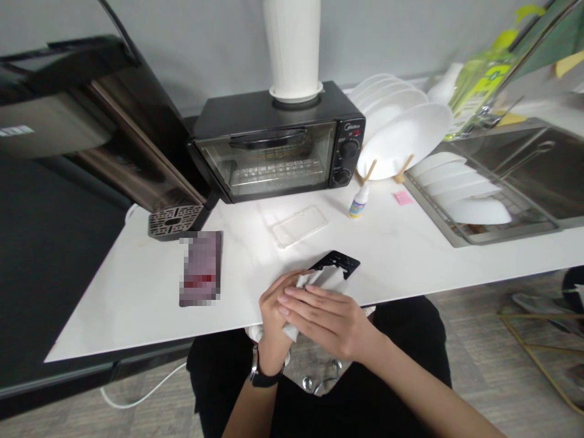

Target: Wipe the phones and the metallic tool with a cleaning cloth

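Fingers (314, 305) of left hand (275, 310) and right hand (340, 325) clasp tissue (331, 279) against the phone (345, 261); wiping seems in progress, next needing steady pressure.

A plain grey wall (214, 55) rises behind a white, faintly veined worktop (137, 304), with a metal sink (556, 152) set in at the right. Below, the floor (474, 359) shows greyish wood grain; 1 gold-coloured frame (524, 345) stands at lower right. Light falls soft, leaving faint shadows.
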`<state>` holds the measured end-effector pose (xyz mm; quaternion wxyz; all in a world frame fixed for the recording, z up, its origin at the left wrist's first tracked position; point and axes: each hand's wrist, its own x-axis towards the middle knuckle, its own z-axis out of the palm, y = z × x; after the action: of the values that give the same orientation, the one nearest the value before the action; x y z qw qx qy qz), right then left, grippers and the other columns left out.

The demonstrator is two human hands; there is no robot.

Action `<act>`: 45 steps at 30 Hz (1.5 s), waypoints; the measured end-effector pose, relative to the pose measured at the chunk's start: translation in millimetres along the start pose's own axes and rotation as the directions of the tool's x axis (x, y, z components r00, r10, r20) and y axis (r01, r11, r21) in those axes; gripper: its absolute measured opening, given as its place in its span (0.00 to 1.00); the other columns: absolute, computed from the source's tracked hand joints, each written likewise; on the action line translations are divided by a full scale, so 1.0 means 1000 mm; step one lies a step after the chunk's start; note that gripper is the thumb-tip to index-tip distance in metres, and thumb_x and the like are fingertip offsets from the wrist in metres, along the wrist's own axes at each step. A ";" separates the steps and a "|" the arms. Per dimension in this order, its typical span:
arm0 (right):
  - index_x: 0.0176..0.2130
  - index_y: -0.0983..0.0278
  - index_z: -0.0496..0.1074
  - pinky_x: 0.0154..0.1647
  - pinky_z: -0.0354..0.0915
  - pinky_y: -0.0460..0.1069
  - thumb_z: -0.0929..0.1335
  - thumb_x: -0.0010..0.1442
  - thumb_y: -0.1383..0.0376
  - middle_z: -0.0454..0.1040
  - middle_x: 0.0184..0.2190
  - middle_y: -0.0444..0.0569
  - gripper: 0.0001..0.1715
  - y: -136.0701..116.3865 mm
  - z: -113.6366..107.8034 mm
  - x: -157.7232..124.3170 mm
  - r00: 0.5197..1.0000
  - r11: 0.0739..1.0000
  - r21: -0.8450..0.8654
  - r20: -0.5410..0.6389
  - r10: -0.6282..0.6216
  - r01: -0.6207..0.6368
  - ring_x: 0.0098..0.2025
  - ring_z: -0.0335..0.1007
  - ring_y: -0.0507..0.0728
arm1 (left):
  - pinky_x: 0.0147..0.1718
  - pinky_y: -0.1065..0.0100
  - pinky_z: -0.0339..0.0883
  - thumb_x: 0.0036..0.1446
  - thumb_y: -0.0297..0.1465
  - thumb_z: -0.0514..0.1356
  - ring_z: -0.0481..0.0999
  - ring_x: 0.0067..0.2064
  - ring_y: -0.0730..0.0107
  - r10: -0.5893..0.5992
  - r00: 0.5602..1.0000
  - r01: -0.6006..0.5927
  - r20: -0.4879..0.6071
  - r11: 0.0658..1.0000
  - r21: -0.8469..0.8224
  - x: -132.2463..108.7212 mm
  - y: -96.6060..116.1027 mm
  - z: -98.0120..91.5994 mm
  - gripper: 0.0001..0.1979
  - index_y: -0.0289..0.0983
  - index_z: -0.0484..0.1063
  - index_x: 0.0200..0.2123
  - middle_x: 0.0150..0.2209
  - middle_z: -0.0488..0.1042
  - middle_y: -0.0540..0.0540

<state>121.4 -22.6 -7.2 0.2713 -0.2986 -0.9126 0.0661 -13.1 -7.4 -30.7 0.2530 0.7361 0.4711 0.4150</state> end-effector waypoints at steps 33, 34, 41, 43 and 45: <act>0.44 0.55 0.57 0.36 0.62 0.48 0.56 0.52 0.69 0.67 0.37 0.43 0.19 0.028 -0.004 -0.037 0.697 0.729 0.390 -0.250 0.671 -0.562 0.36 0.64 0.53 | 0.48 0.63 0.51 0.45 0.27 0.53 0.54 0.50 0.68 -0.276 0.961 0.265 0.029 0.881 -0.393 0.048 0.058 0.050 0.28 0.43 0.45 0.49 0.48 0.54 0.46; 0.44 0.55 0.57 0.36 0.62 0.48 0.56 0.52 0.69 0.67 0.37 0.43 0.19 0.028 -0.005 -0.039 0.699 0.717 0.423 -0.231 0.677 -0.555 0.37 0.63 0.53 | 0.49 0.64 0.50 0.44 0.27 0.54 0.54 0.50 0.67 -0.268 0.963 0.257 0.029 0.883 -0.392 0.048 0.058 0.049 0.28 0.42 0.45 0.49 0.48 0.54 0.46; 0.39 0.56 0.63 0.32 0.63 0.50 0.58 0.51 0.65 0.68 0.35 0.43 0.14 0.032 -0.025 -0.046 0.473 0.554 0.539 -0.296 0.830 -0.635 0.34 0.65 0.56 | 0.48 0.62 0.52 0.42 0.26 0.56 0.53 0.50 0.65 -0.237 0.971 0.210 -0.018 0.891 -0.402 0.042 0.052 0.044 0.30 0.43 0.46 0.49 0.48 0.54 0.45; 0.40 0.57 0.63 0.33 0.62 0.50 0.57 0.51 0.65 0.68 0.35 0.44 0.15 0.036 -0.038 -0.036 0.450 0.568 0.519 -0.347 0.823 -0.639 0.34 0.65 0.56 | 0.48 0.62 0.52 0.42 0.26 0.56 0.54 0.50 0.65 -0.216 0.976 0.191 -0.017 0.898 -0.397 0.041 0.049 0.040 0.29 0.43 0.48 0.48 0.47 0.54 0.45; 0.40 0.57 0.62 0.37 0.61 0.49 0.58 0.51 0.65 0.66 0.37 0.44 0.15 0.038 -0.051 -0.017 0.516 0.644 0.493 -0.385 0.765 -0.585 0.37 0.63 0.55 | 0.48 0.62 0.52 0.41 0.26 0.57 0.54 0.49 0.65 -0.193 0.981 0.175 -0.008 0.903 -0.392 0.041 0.048 0.036 0.29 0.43 0.50 0.47 0.45 0.55 0.46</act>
<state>179.8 -3.9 17.0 0.5210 -0.5934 -0.5748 0.2146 48.9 9.4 2.2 0.4211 0.6134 0.4524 0.4917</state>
